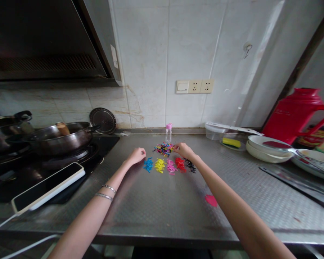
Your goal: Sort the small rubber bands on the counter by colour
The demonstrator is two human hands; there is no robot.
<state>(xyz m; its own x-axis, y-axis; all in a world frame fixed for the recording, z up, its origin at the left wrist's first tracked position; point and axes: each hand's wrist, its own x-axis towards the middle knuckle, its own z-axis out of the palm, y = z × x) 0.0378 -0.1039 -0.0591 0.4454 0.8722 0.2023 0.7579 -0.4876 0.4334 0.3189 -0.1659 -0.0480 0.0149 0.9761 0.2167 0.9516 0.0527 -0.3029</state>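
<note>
A mixed pile of small, thin coloured pieces (164, 148), which look like little rubber bands, lies on the metal counter. In front of it are sorted heaps: blue pieces (148, 164), yellow pieces (160, 165), pink pieces (171, 167), red pieces (180, 164) and black pieces (190, 166). My right hand (184, 150) is pinched at the mixed pile's right edge; what sits between its fingertips is too small to name. To the left, just behind the blue heap, my left hand (137, 155) has its fingers curled together, their contents hidden.
A clear bottle with a pink cap (169, 133) stands behind the pile. On the left are a phone (48, 187) and a steel pan (61, 138) on the stove. Bowls (267, 153), a red thermos (294, 115) and a yellow sponge (231, 142) occupy the right. A pink patch (211, 200) lies near my right forearm.
</note>
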